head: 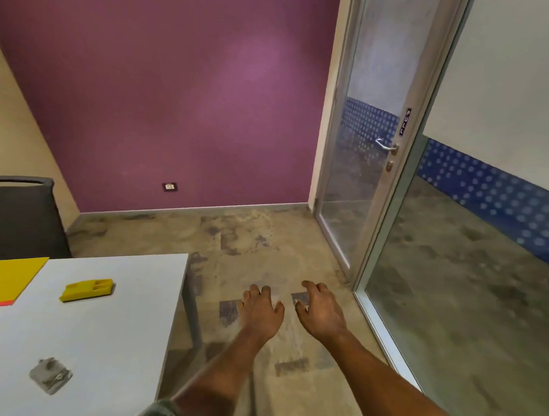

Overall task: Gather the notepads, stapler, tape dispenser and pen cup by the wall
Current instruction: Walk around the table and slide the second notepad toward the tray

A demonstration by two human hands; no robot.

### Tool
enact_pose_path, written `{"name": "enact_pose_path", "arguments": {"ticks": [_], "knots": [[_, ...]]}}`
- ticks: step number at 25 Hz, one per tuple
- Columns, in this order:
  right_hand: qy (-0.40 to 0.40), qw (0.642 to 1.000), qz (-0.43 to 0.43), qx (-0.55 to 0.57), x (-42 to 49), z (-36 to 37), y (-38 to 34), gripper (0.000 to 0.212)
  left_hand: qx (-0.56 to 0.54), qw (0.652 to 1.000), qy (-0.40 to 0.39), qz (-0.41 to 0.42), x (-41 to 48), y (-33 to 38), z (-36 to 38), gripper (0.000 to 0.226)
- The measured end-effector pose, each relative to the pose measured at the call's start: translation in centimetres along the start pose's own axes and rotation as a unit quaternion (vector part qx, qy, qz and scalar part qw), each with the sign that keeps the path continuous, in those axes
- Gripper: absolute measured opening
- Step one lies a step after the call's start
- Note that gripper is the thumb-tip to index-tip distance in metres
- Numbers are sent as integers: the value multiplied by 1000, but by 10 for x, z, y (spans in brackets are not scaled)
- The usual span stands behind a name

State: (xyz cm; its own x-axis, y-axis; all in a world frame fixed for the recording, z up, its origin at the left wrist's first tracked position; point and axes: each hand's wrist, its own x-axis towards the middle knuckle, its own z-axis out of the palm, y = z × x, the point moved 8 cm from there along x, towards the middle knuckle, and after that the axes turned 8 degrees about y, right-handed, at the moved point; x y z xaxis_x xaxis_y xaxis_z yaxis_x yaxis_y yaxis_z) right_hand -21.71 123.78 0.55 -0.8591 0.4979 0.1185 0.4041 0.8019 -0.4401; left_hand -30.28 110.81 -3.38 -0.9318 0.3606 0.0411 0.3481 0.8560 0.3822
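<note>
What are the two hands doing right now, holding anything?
Left hand: open, empty, over the floor.
Right hand: open, empty, beside it.

Purple wall (177,93), white table (103,342), yellow notepad (9,278), yellow stapler (85,290), blue dotted band (487,192).

We record dim, even indoor light with a soft bright patch on the purple wall (183,103) and weak shadows on the floor (265,239). Wide-angle distortion bends the glass door (364,149) frame, and we find the white table (120,327) edge items smeared, soft.
</note>
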Motion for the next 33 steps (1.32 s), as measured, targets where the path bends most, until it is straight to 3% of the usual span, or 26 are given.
{"name": "enact_pose_path", "arguments": {"ticks": [13, 22, 33], "knots": [[-6, 996, -88, -3, 274, 82, -78, 55, 6, 998, 36, -56, 257, -70, -11, 54], [-57, 990, -122, 44, 407, 165, -171, 53, 11, 988, 53, -144, 384, -170, -33, 53], [-137, 954, -261, 46, 599, 268, -288, 56, 21, 951, 96, -292, 546, -270, -58, 54]]}}
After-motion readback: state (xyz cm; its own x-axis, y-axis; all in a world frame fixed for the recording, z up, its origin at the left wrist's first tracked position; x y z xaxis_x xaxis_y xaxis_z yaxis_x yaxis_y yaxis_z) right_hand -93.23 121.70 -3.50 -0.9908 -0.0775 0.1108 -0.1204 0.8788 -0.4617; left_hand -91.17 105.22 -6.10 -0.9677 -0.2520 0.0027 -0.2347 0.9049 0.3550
